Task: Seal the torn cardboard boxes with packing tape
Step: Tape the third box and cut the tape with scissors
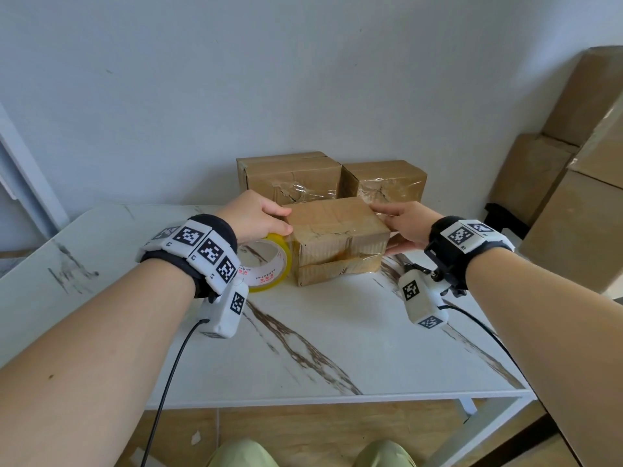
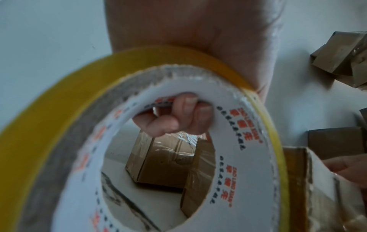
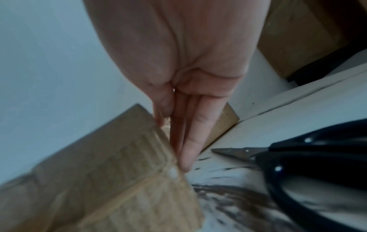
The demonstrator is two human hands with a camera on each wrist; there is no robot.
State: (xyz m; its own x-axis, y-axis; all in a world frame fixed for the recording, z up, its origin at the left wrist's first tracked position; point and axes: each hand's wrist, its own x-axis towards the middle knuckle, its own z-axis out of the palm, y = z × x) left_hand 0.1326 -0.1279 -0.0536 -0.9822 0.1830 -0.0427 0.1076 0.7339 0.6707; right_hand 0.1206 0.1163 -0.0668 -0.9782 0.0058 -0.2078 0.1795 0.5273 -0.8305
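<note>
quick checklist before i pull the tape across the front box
1. Left hand has a grip on the tape roll: ok.
2. Roll sits beside the front box: ok.
3. Right hand steadies the box, fingers flat along its side: ok.
4. Tape end stuck to the box: cannot tell.
5. Scissors on the table near the right hand: ok.

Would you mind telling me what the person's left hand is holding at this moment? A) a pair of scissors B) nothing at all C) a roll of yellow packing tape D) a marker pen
C: the left hand grips the roll of yellow packing tape beside the front box, and the left wrist view shows its fingers curled through the roll's core.
</note>
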